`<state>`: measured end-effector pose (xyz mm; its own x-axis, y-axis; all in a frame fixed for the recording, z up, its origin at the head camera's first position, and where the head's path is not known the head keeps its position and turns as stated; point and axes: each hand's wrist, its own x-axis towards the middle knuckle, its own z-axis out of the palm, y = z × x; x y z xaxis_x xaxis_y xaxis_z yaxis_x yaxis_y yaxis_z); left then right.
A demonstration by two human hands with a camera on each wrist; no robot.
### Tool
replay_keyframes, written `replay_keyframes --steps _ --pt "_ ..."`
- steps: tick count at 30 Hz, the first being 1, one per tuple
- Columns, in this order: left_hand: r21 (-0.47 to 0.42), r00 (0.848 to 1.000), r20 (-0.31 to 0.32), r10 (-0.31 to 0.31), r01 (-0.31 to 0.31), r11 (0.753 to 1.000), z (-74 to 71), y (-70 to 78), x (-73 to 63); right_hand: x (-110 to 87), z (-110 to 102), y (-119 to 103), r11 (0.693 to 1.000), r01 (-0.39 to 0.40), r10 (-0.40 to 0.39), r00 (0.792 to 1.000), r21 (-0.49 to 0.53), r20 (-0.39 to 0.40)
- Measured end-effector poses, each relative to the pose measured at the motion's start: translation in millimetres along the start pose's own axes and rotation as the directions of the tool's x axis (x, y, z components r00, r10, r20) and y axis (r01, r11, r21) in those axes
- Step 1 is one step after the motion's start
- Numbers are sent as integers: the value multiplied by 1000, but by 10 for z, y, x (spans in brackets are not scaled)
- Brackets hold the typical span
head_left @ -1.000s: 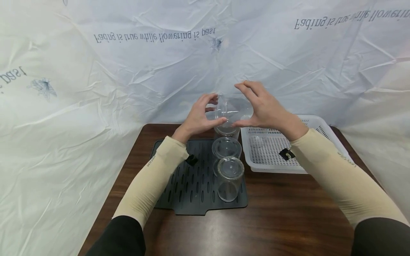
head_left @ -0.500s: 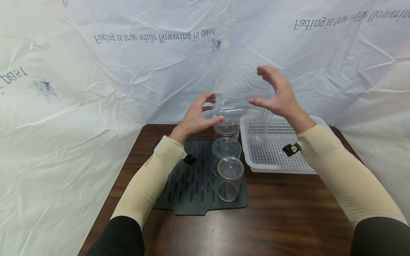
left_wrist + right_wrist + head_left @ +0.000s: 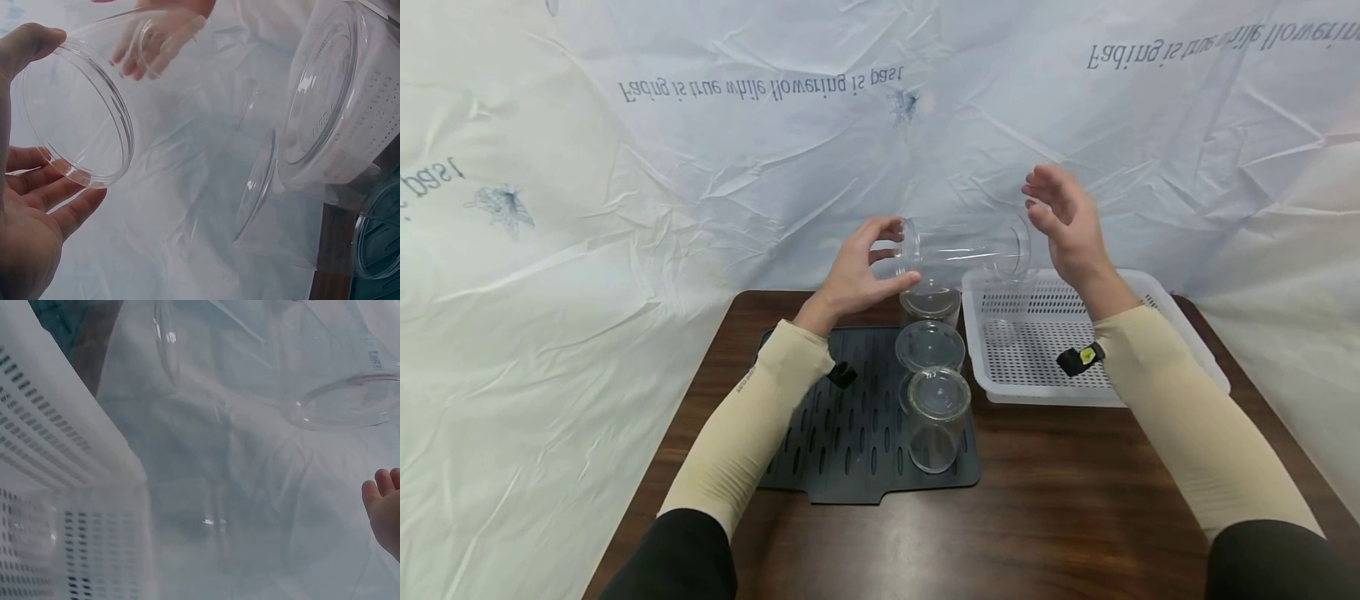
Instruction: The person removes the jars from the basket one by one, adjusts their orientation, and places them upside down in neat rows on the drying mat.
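My left hand (image 3: 859, 271) grips a clear jar (image 3: 970, 250) by its rim end, thumb on the near side and fingers on the far side. The jar lies sideways in the air above the back of the table. In the left wrist view its round mouth (image 3: 78, 119) faces the palm. My right hand (image 3: 1071, 221) is raised just beyond the jar's other end, apart from it, fingers loosely bent around nothing. Below the held jar, several clear vessels stand in a row, including an upside-down jar (image 3: 938, 421) at the front and another jar (image 3: 930, 307) at the back.
A dark ribbed drying mat (image 3: 850, 433) lies under the row of vessels on the brown wooden table (image 3: 1045, 500). To its right stands a white perforated basket (image 3: 1052, 396). Printed white sheeting (image 3: 775, 167) hangs around the table.
My right hand has let go of the jar and moved right, its fingers closer together now. The left hand has stayed almost in place, holding the jar sideways.
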<state>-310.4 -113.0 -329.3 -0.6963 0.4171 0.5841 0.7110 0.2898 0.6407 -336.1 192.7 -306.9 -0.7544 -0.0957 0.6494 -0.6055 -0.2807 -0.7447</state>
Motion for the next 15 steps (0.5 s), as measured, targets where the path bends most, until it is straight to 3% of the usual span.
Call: replay_keyframes --steps 6,11,15 --pt "-15 1000 -4 2 -3 1000 -4 33 -24 -131 15 161 994 -52 55 998 97 -29" --pt "-88 1000 -9 12 -12 996 -43 276 -73 -208 46 239 979 -76 85 995 189 -44" --pt "-92 999 -13 30 -31 995 -56 370 -84 -286 73 288 965 -125 133 991 229 -21"
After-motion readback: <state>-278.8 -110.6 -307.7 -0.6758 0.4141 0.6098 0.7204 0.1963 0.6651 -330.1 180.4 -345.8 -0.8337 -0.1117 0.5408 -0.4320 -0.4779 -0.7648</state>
